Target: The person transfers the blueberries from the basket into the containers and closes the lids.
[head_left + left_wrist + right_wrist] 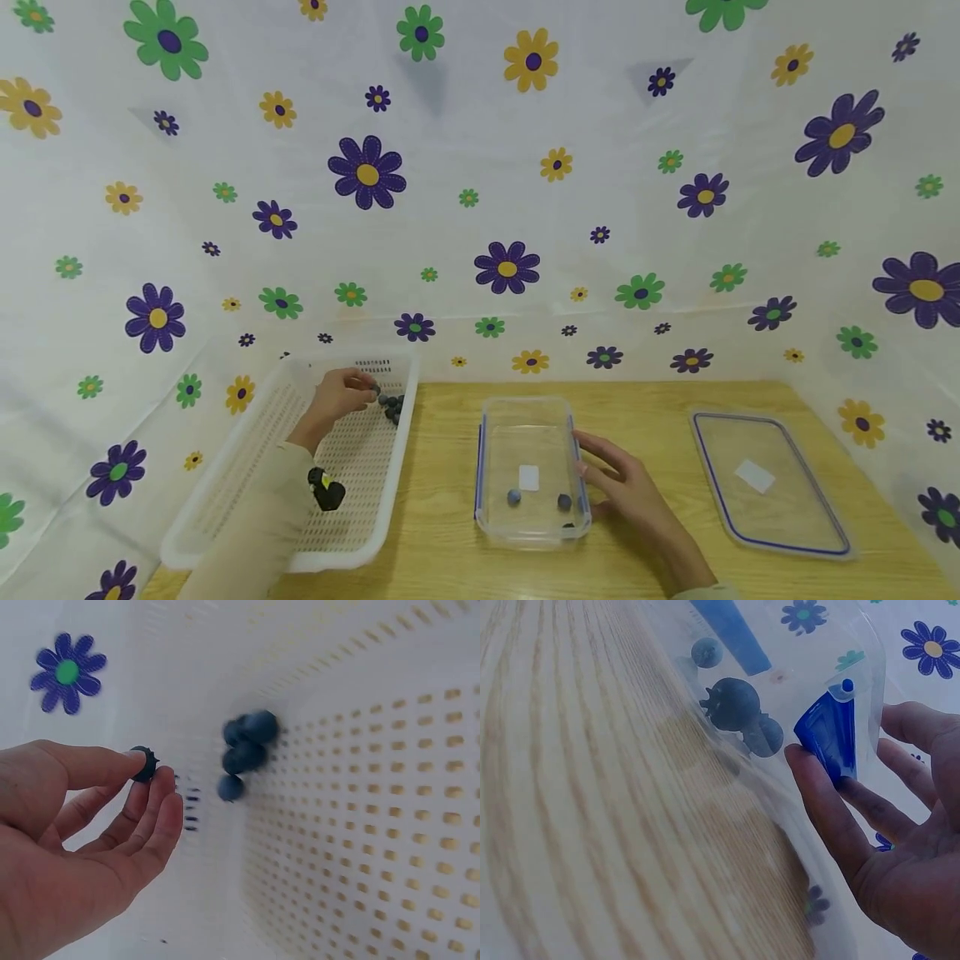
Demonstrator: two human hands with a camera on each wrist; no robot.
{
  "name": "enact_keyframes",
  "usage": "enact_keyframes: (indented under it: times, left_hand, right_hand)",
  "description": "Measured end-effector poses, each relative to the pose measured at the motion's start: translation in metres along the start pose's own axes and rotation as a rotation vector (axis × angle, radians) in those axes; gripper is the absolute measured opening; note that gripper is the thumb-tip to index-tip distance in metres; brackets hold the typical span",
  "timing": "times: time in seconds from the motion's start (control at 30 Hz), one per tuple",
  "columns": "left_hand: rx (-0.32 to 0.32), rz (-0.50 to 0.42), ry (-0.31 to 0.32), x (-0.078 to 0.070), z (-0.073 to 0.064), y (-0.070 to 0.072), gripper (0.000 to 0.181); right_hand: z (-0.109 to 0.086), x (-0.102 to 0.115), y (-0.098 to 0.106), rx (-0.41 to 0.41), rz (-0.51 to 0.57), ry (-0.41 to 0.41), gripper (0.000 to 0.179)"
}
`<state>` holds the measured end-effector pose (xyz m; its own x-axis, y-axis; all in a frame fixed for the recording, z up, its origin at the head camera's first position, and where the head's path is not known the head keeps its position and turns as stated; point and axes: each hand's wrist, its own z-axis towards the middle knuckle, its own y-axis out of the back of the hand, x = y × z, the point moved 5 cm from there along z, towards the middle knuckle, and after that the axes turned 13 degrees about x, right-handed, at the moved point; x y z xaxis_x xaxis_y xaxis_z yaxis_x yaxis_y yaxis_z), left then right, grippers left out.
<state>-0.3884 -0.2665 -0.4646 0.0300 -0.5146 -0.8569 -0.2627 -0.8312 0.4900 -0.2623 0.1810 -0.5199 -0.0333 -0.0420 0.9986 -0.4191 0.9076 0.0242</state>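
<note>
Over the far end of the white perforated basket (408,433), my left hand (343,397) pinches a blueberry (144,763) between thumb and fingertips. Several more blueberries (251,754) lie clustered in the basket, close to its wall. To the right stands a clear plastic container (528,533) without its lid on, and a few blueberries (513,497) lie at its near end. My right hand (626,483) rests its extended fingers against the container's right side, by a blue clip (831,731) seen in the right wrist view.
A clear lid (787,517) with a blue seal lies flat on the wooden table (637,575) at the right. A white flower-patterned sheet (450,225) rises behind and at both sides. On my left wrist sits a black device (327,492).
</note>
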Motion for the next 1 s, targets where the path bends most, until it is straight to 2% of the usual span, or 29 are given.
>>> enact_keyframes:
  times: [0.2, 0.3, 0.47, 0.63, 0.9, 1.0]
  left_hand:
    - [0.002, -0.025, -0.093, -0.032, -0.015, 0.003, 0.028]
    - [0.014, -0.036, -0.156, -0.053, -0.027, -0.003, 0.028]
    - [0.053, -0.051, -0.259, -0.088, -0.053, -0.021, 0.028]
    - [0.029, -0.113, -0.349, -0.113, -0.072, -0.041, 0.025]
    - [-0.087, -0.122, -0.499, -0.138, -0.096, -0.078, 0.020]
    - [-0.107, -0.198, -0.528, -0.141, -0.100, -0.094, 0.020]
  right_hand:
    - [-0.001, 0.000, 0.000, 0.000, -0.005, 0.004, 0.054]
    - [-0.002, -0.001, 0.000, -0.002, 0.004, -0.004, 0.054]
    - [-0.003, 0.000, -0.001, 0.002, 0.013, 0.002, 0.056]
    - [-0.004, -0.002, -0.003, -0.001, 0.003, 0.005, 0.055]
    - [-0.004, -0.003, -0.004, 0.008, 0.004, 0.011, 0.056]
    - [-0.004, -0.003, -0.004, 0.004, -0.009, 0.019, 0.056]
